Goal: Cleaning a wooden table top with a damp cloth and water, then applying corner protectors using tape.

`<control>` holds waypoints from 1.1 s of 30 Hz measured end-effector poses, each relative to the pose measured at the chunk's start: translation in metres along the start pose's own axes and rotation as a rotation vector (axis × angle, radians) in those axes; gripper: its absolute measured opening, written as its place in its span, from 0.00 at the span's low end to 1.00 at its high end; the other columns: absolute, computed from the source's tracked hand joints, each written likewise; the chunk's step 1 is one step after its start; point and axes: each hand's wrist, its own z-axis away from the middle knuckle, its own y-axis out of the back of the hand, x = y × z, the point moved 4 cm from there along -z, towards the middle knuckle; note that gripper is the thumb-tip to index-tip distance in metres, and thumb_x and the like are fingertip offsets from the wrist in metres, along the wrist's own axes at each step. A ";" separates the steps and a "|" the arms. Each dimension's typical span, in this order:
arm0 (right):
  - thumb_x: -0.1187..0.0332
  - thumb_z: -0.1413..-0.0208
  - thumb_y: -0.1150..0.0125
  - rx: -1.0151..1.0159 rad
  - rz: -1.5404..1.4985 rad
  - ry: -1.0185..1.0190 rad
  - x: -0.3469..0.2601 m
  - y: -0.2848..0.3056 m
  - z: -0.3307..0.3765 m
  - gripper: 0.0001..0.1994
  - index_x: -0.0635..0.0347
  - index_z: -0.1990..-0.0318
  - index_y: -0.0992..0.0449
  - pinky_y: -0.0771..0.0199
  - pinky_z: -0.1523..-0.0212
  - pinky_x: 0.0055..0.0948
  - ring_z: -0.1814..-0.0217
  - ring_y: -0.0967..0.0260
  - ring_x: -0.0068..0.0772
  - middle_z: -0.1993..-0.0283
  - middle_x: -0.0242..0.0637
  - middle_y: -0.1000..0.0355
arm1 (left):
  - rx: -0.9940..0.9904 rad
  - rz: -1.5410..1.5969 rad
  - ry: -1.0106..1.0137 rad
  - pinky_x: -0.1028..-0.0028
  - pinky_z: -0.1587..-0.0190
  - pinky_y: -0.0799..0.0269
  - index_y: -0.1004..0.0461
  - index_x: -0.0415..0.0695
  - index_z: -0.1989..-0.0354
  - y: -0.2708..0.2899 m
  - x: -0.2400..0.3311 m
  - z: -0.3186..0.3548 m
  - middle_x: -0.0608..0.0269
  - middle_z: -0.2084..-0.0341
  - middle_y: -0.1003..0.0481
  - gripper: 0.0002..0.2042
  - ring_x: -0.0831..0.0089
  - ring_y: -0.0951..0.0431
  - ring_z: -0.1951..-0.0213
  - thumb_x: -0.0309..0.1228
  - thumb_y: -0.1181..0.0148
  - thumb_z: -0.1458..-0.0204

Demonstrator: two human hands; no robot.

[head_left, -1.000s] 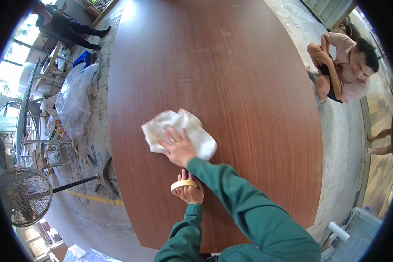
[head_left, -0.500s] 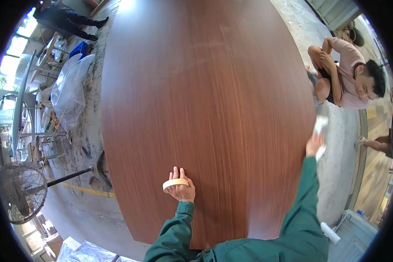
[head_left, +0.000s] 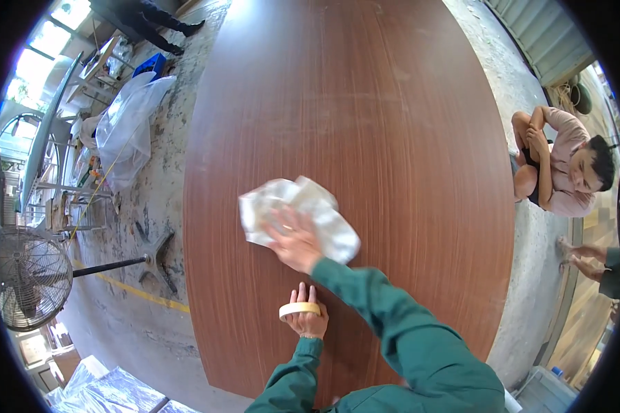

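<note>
A large brown wood-grain panel (head_left: 393,227) stretches out in front of me. My right hand (head_left: 297,241), slightly blurred, lies with spread fingers over a crumpled white cloth (head_left: 334,227) and holds it against the panel. Nearer to me, my left hand (head_left: 308,318) rests on the panel with its fingers stretched forward. A roll of cream tape (head_left: 289,312) is looped over the fingers of that hand, which keeps hold of it. My right forearm crosses the panel from the lower right.
To the left stands a fan (head_left: 31,279) on a black pole, near clear plastic sheeting (head_left: 127,131) and a blue crate (head_left: 149,65). At the right, a person (head_left: 565,162) squats by the panel's edge. Another person's legs (head_left: 148,24) show at the far left. Wrapped boxes (head_left: 110,394) sit lower left.
My right hand has swept the white cloth from the panel's right edge to its middle, ahead of my left hand. My left hand still rests on the panel with the tape. The view has shifted.
</note>
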 end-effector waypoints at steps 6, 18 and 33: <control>0.53 0.42 0.69 -0.056 0.298 -0.069 0.075 0.039 -0.171 0.23 0.36 0.38 0.48 0.70 0.35 0.49 0.30 0.67 0.40 0.33 0.32 0.59 | -0.040 -0.069 0.010 0.58 0.48 0.47 0.26 0.50 0.59 0.000 -0.008 0.003 0.63 0.52 0.31 0.15 0.61 0.34 0.50 0.32 0.46 0.59; 0.45 0.43 0.74 0.406 0.879 -0.868 0.495 0.292 0.083 0.27 0.41 0.37 0.51 0.68 0.36 0.47 0.33 0.61 0.46 0.34 0.41 0.56 | -0.001 0.016 -0.023 0.60 0.49 0.45 0.26 0.50 0.60 -0.009 0.006 0.003 0.62 0.52 0.31 0.15 0.61 0.33 0.51 0.31 0.46 0.60; 0.48 0.42 0.69 0.677 0.149 -1.578 0.294 0.234 0.561 0.31 0.74 0.56 0.32 0.40 0.49 0.38 0.48 0.39 0.58 0.56 0.63 0.35 | 0.005 -0.053 -0.008 0.58 0.43 0.51 0.28 0.48 0.55 -0.006 -0.001 0.015 0.65 0.47 0.35 0.14 0.63 0.38 0.45 0.30 0.49 0.53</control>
